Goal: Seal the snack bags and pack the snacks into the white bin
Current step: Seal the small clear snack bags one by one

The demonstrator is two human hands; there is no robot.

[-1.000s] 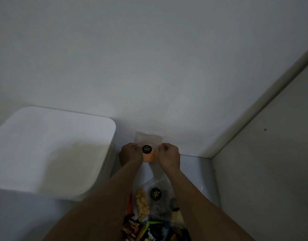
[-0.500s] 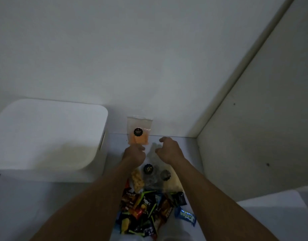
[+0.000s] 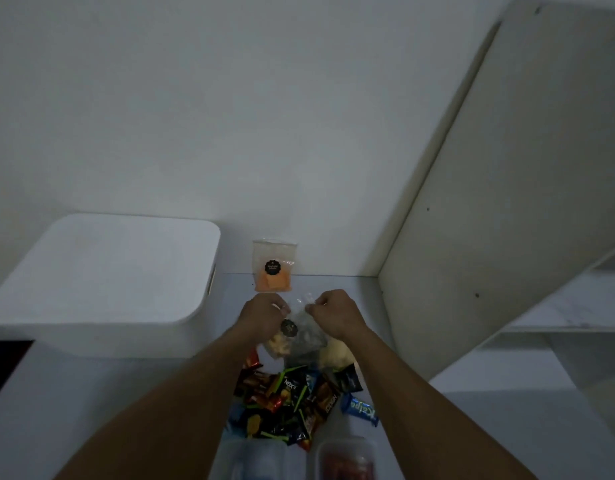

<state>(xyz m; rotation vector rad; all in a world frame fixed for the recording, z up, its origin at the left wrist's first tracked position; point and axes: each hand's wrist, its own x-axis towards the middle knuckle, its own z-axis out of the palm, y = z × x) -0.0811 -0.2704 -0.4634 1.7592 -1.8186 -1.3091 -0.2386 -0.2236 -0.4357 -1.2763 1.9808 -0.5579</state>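
A clear bag of orange snacks (image 3: 273,268) with a black round label leans upright against the back wall. In front of it, my left hand (image 3: 262,315) and my right hand (image 3: 335,313) pinch the top corners of a second clear bag (image 3: 295,336) that holds pale yellow snacks and carries a black label. The white bin (image 3: 101,282) stands to the left with its lid on. A heap of small wrapped snacks (image 3: 292,400) lies between my forearms. Another clear bag with pale contents (image 3: 337,353) lies under my right wrist.
A blue wrapped bar (image 3: 359,408) lies right of the heap. Two clear plastic containers (image 3: 346,459) sit at the near edge. A cream panel (image 3: 489,216) closes off the right side, with a white ledge beyond it.
The orange snack bag was let go and now leans on the wall. Both hands drew back and took hold of the second clear bag's top.
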